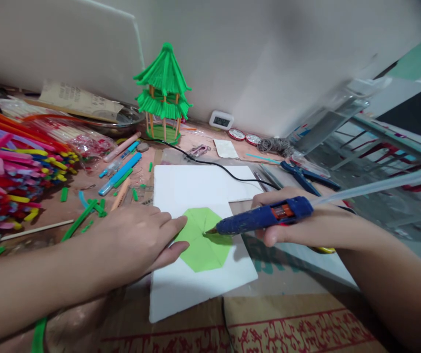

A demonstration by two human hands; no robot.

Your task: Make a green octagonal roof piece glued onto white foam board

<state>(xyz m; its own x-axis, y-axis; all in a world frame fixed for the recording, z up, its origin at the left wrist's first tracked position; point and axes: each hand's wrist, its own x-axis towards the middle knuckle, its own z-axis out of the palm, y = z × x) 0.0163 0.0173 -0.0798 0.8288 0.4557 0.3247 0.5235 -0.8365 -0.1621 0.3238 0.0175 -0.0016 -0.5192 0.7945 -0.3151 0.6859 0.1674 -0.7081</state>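
Note:
My left hand [136, 238] rests at the left edge of a light green paper octagon [199, 257], its index finger and thumb apart and touching it. Pencil-like lines cross on the octagon, which lies on a white board [169, 301]. In my right hand [294, 230] is a blue hot glue gun [247, 223], with a clear glue stick [379, 184] sticking out of its back. The nozzle points left and down at the octagon's middle; whether it touches the paper I cannot tell.
A green-roofed model pavilion [164, 93] stands behind. Colourful pipe cleaners [12, 166] pile up at left, near pens [120, 174] and green scraps [81, 218]. A black cord [210, 164] crosses the back board. Farther right are a small clock [221, 120], grey twine [274, 145] and blue-handled pliers [302, 176].

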